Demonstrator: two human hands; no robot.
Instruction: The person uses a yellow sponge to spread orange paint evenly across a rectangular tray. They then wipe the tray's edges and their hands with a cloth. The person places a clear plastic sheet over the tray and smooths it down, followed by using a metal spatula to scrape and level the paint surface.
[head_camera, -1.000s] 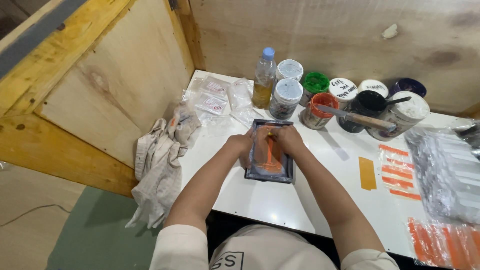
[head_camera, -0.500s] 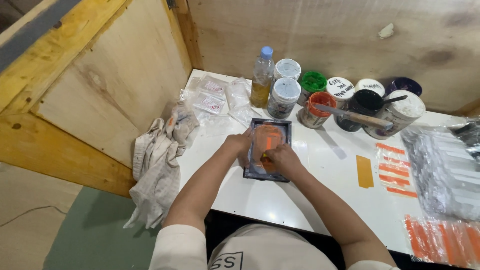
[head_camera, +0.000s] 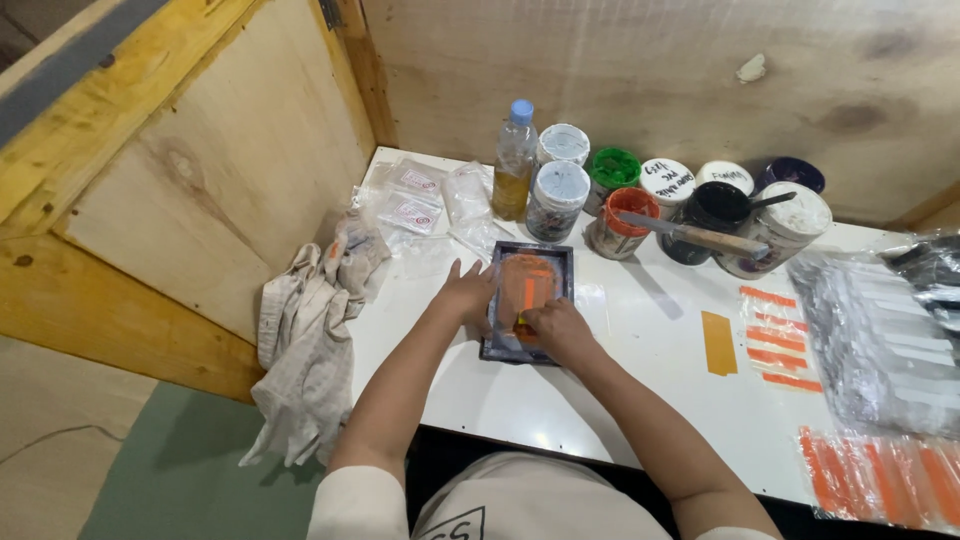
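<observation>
A small dark-framed printing screen (head_camera: 560, 262) smeared with orange ink lies flat on the white table (head_camera: 640, 390). My left hand (head_camera: 468, 292) rests spread on the frame's left edge, fingers apart, pressing it down. My right hand (head_camera: 552, 327) is closed on a small squeegee (head_camera: 527, 300) with a yellowish handle, at the near end of the screen. The squeegee's blade is mostly hidden by my fingers.
Several ink tubs stand at the back, one orange (head_camera: 620, 222) with a knife (head_camera: 705, 237) across it, beside a plastic bottle (head_camera: 514, 162). Stained rags (head_camera: 315, 330) hang off the left edge. Clear packets (head_camera: 410, 200), orange printed strips (head_camera: 780, 335) and plastic sleeves (head_camera: 885, 330) lie around.
My right hand has drawn the squeegee down the screen toward me, from the middle to the near end. My left hand stayed on the frame's left edge.
</observation>
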